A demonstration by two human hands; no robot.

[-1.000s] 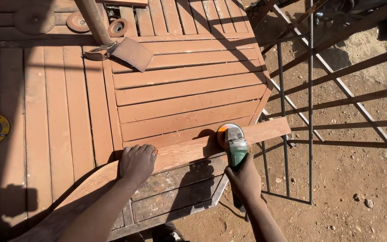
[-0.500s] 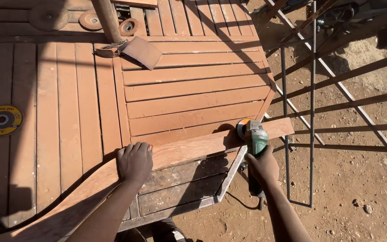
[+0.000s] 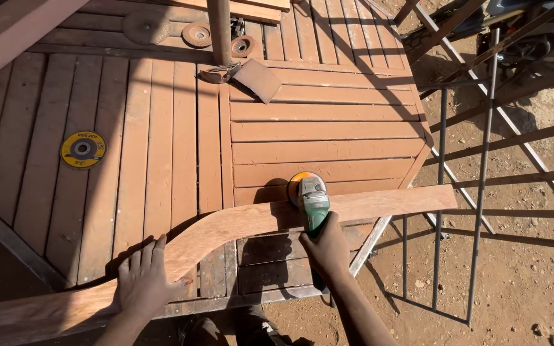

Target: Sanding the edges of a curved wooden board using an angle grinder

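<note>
A long curved wooden board (image 3: 238, 227) lies across the near edge of a slatted wooden table (image 3: 181, 141). My left hand (image 3: 143, 282) presses flat on the board's left part, fingers spread. My right hand (image 3: 327, 247) grips the body of a green angle grinder (image 3: 311, 198). Its orange disc rests on the board near the middle.
A yellow grinding disc (image 3: 83, 149) lies on the table at the left. Several worn discs (image 3: 197, 33) and a sheet of sandpaper (image 3: 258, 80) sit by a metal post (image 3: 220, 29) at the back. A metal bar frame (image 3: 476, 192) stands over dirt ground to the right.
The grinder and my right hand have moved left along the board, away from its right end. My left hand has slid further left and nearer on the board.
</note>
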